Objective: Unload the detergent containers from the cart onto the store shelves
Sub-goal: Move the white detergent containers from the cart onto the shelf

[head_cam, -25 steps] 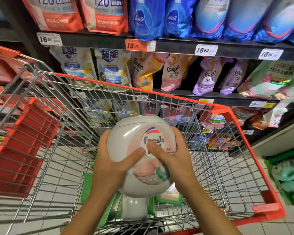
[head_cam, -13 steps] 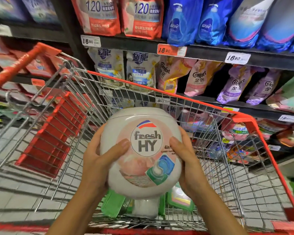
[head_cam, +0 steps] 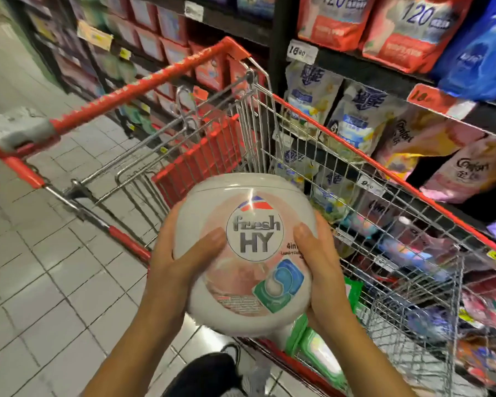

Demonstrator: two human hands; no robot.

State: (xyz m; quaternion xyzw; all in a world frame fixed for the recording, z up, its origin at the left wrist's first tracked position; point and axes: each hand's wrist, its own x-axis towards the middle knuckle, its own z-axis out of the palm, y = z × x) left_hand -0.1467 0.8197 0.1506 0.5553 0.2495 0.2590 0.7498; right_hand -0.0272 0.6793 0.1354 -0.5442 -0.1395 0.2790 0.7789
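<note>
- You hold the detergent tub (head_cam: 249,253) in both hands, raised in front of you above the near end of the cart (head_cam: 355,149), its label facing you.
- Your left hand (head_cam: 181,270) grips the tub's left side, thumb lying across the front by the round "fresh HY" badge; the fingers wrap out of sight behind it.
- Your right hand (head_cam: 324,270) clasps the right side, thumb pressed against the front edge beside the badge.
- The tub is white and rounded, with a pink label and a blue-and-green pod picture at the lower right.
- Green packs (head_cam: 318,351) lie in the cart's basket, below and right of the tub.
- The cart's red handle (head_cam: 143,84) runs to the far left; the red seat flap (head_cam: 201,159) stands just beyond the tub.
- Store shelves (head_cam: 384,70) rise on the right, close beside the cart, stocked with red pouches (head_cam: 407,30), a blue pouch (head_cam: 481,53) and pink Comfort pouches (head_cam: 467,173).
- Pale tiled floor (head_cam: 40,267) spreads to your left.
</note>
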